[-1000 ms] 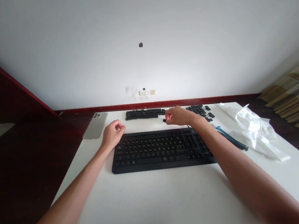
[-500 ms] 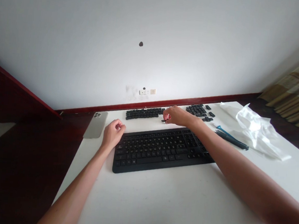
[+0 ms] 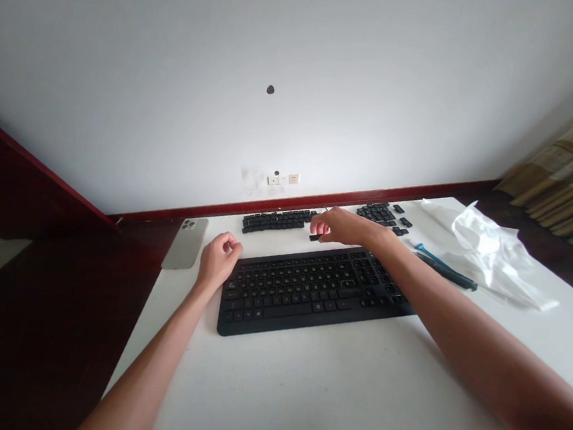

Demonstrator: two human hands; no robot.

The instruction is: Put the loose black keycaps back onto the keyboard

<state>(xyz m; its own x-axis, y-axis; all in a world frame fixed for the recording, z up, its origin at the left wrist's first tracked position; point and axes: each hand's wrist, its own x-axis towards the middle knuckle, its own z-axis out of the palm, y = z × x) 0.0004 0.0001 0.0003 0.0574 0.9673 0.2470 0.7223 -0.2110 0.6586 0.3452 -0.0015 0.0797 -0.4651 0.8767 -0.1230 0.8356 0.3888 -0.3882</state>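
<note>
A black keyboard (image 3: 290, 289) with its keys in place lies on the white table (image 3: 302, 377). My left hand (image 3: 220, 256) rests by its upper left corner, fingers curled in a loose fist, and I see nothing in them. Beyond the keyboard's back edge, my right hand (image 3: 336, 226) reaches down with bent fingers at a small black keycap (image 3: 314, 238), close to the table top. Loose keycaps (image 3: 276, 221) stand in rows behind the keyboard. Another group of keycaps (image 3: 377, 213) sits to the right of my right hand.
A phone (image 3: 186, 243) lies at the table's left edge. On the right are a blue-handled tool (image 3: 431, 252), a dark thin item (image 3: 449, 274) beside it, and a crumpled white plastic bag (image 3: 494, 253). The wall (image 3: 176, 98) rises behind the table.
The keycap at my right fingertips was tilted and partly covered; it now shows more and lies flatter. My left hand stays curled in place. The view has shifted slightly.
</note>
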